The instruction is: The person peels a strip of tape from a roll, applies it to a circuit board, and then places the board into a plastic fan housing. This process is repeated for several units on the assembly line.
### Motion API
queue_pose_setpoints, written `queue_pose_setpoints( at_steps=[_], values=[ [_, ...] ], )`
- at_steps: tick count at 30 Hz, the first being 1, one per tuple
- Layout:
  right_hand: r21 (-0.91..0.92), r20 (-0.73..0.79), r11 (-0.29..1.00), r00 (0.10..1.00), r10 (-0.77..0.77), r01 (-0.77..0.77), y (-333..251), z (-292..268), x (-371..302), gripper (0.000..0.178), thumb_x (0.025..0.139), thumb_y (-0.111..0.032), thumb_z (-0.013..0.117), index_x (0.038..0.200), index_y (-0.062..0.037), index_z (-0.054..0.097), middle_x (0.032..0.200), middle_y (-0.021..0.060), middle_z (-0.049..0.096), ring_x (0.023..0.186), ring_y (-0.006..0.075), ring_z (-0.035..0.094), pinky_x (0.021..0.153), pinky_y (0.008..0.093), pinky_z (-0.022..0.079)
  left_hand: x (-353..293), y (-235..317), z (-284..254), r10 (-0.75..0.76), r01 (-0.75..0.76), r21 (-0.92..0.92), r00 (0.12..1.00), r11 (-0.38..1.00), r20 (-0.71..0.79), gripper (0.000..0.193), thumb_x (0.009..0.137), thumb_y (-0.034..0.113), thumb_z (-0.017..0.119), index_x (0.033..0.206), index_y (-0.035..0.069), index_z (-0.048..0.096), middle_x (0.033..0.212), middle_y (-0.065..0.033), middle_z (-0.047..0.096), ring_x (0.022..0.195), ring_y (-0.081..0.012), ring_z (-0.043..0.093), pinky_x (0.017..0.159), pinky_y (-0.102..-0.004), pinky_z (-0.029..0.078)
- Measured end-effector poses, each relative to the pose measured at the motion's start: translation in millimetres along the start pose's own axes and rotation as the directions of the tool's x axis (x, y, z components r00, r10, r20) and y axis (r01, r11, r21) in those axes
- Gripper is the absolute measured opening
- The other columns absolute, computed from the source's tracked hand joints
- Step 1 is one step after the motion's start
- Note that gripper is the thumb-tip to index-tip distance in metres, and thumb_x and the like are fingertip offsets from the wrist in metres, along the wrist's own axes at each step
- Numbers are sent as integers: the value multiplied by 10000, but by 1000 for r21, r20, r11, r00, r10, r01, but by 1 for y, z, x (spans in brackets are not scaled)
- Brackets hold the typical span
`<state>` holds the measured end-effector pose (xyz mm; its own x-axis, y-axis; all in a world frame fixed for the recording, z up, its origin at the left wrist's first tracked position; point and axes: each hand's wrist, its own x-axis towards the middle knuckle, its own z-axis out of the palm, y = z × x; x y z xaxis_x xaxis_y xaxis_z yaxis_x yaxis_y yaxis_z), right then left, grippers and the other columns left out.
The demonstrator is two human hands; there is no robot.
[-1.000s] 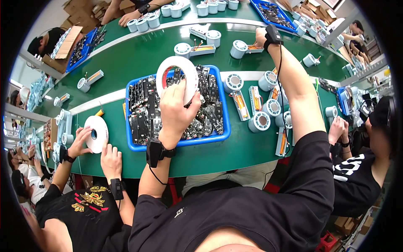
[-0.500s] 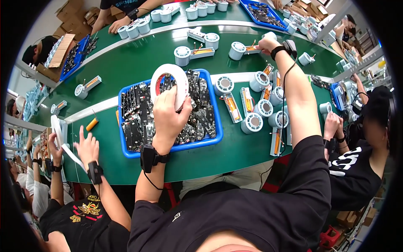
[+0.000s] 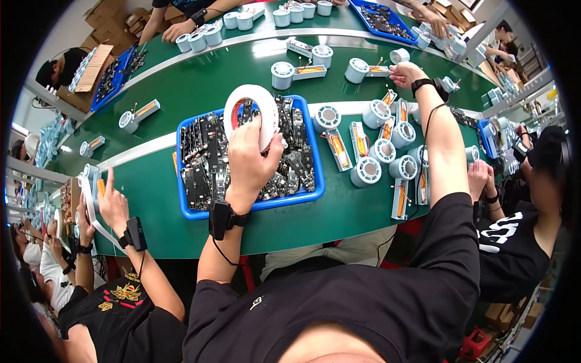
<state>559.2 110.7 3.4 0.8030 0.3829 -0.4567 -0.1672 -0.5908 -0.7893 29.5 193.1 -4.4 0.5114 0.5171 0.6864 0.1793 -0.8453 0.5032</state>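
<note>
My left hand (image 3: 251, 160) is closed round the lower rim of a white tape roll (image 3: 270, 118), holding it upright. Below it is a blue tray (image 3: 257, 210) full of small black circuit boards (image 3: 200, 181). My right arm stretches to the far right over the green belt. There my right hand (image 3: 408, 74) has its fingers extended, loosely bent, with no object visible in them. Just beyond the fingertips stands a pale blue round housing (image 3: 399, 55). To their left lies another round housing (image 3: 357, 70) joined to a narrow tray with orange parts and wires (image 3: 378, 71).
Several pale blue round housings (image 3: 366, 172) with narrow trays crowd the table right of the blue tray. More assemblies (image 3: 282, 75) lie on the green belt (image 3: 212, 78). A co-worker's hand (image 3: 115, 206) is at the left; another's hands (image 3: 481, 178) are at the right.
My right hand has come off the round housing and drawn slightly back toward me. The assemblies on the belt have shifted right. My left hand keeps hold of the tape roll.
</note>
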Motion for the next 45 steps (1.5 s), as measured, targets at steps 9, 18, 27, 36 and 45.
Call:
queue_pose_setpoints(
  at_steps=[9, 18, 27, 36, 45],
  values=[
    [205, 553, 371, 206, -807, 906, -46, 113, -258, 249, 972, -79, 606, 1209, -6, 629, 1054, 31, 660, 843, 90, 606, 738, 235, 489, -4, -8, -7, 87, -58, -171, 982, 984, 168, 706, 928, 157, 605, 1466, -142, 261, 1118, -315, 561, 986, -470, 563, 874, -513, 465],
    [-184, 443, -350, -240, -863, 919, 26, 172, -343, 392, 828, 92, 649, 1214, 33, 624, 1186, 192, 590, 1051, 338, 631, 840, 408, 545, -16, -9, 7, 68, -73, -235, 997, 969, -31, 724, 982, 369, 562, 1458, -127, 334, 1084, -317, 610, 946, -482, 597, 918, -511, 461],
    [-250, 436, -501, -366, -823, 829, 5, 161, -366, 251, 818, 47, 696, 1061, 2, 654, 920, 159, 648, 765, 341, 651, 668, 397, 538, 5, 3, 0, 108, -133, -159, 981, 978, -161, 451, 960, 300, 588, 1239, -53, 563, 951, -240, 660, 842, -440, 628, 800, -515, 488],
    [-301, 415, -258, -117, -902, 918, 25, 169, -345, 186, 860, -109, 688, 1028, -41, 648, 814, 108, 618, 698, 301, 645, 602, 369, 511, -1, -1, 2, 147, -142, 51, 984, 989, -105, 474, 855, 230, 738, 1211, -46, 591, 947, -196, 657, 822, -372, 613, 796, -467, 458],
    [-291, 158, 73, 124, -980, 954, -55, 107, -159, 162, 923, -154, 632, 953, 5, 651, 659, 61, 628, 582, 154, 596, 547, 319, 471, 0, 6, 4, 262, -240, 142, 951, 960, -166, 471, 874, 239, 729, 1209, -61, 590, 925, -165, 653, 789, -334, 598, 812, -434, 449]
  ],
)
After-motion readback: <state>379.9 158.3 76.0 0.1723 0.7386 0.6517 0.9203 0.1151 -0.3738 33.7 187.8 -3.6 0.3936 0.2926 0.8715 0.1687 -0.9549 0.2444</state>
